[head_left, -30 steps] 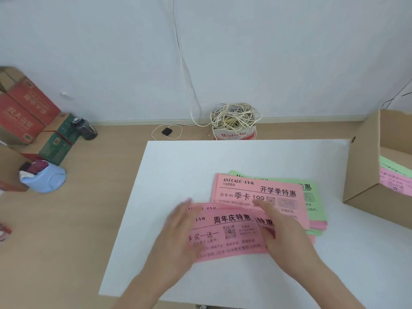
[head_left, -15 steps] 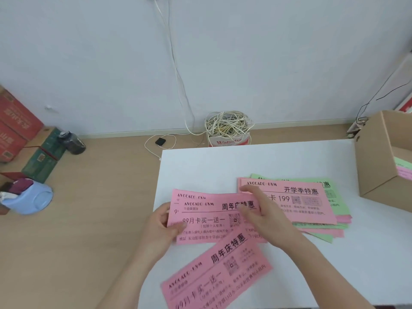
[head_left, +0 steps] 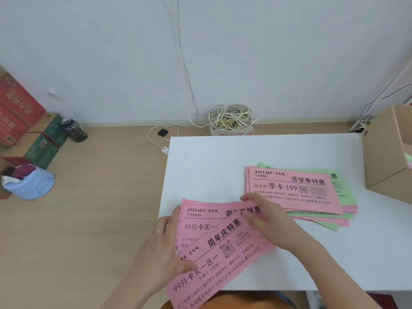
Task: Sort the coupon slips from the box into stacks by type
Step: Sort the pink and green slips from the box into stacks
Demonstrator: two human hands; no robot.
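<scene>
The white tabletop stands on a wooden floor near a pale wall. At its near left corner are two pink coupon slips. The flat pink slip lies straight, and the tilted pink slip lies across it, with its low end past the near edge of the tabletop. My left hand grips the tilted pink slip, thumb curled on top. My right hand is curled on the right end of the flat pink slip and holds it. Just to the right, touching my right hand, is the mixed pile of pink and green slips, with a pink one on top. Behind the slips the tabletop is bare up to the far edge. A narrow bare strip separates the pile from the cardboard box at the right edge.
</scene>
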